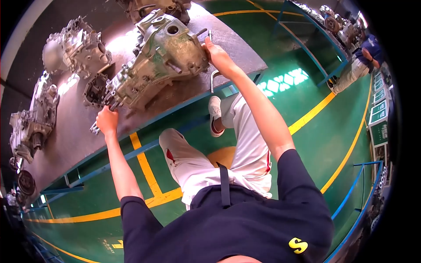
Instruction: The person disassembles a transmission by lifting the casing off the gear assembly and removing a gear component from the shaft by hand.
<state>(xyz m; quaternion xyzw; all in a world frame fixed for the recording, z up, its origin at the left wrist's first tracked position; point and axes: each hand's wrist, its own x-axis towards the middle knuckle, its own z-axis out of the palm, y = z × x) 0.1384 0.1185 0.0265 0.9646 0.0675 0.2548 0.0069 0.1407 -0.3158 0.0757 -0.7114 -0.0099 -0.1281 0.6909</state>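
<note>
Head view: one transmission casing (169, 61) and three further castings (81, 50) on one workbench (76, 131); two hands, left hand (107, 120) curled at the casing's narrow end, right hand (218, 56) at its broad end, grips unclear.

The gearbox (175, 52) at the upper centre is silver-grey, tinged yellow-brown and mottled with darker stains; the casing (76, 50) at the upper left is a paler silver. Purplish grey-brown covers the tabletop (241, 55), which has a raised tread pattern at its upper right end. The floor (324, 149) is green, crossed by yellow lines (312, 114), with a pale lattice-patterned reflection (287, 82) at the upper right. At the bottom, the shirt (237, 223) is near-black with a bright yellow S (298, 245); the trousers (197, 168) are off-white with red trim.
</note>
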